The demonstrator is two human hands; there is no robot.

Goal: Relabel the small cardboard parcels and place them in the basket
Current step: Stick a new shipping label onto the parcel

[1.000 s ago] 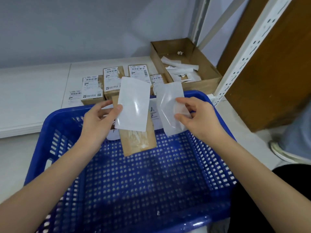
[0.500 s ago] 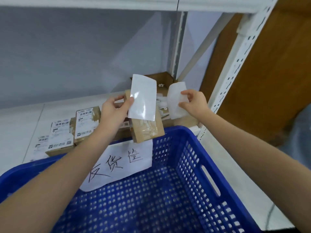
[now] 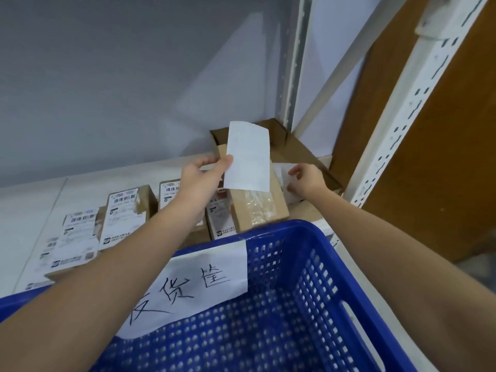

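Observation:
My left hand (image 3: 202, 181) grips a small brown cardboard parcel (image 3: 257, 210) and pinches a blank white label (image 3: 248, 157) upright against it, above the far rim of the blue basket (image 3: 284, 230). My right hand (image 3: 307, 181) hovers over the open cardboard box (image 3: 303, 149) at the back right. Its thumb and fingers are spread apart beside a white backing sheet (image 3: 283, 174) that lies in the box. Several labelled parcels (image 3: 123, 213) stand in a row on the white shelf behind the basket.
A handwritten paper sign (image 3: 201, 285) is taped on the basket's far wall. A white perforated shelf upright (image 3: 402, 116) rises at the right with a brown wooden panel (image 3: 442, 157) behind it. The grey wall closes the shelf's back.
Both hands moved away from the basket toward the back right. My right hand carried the backing sheet to the open box and its fingers have spread off it. The view tilted upward.

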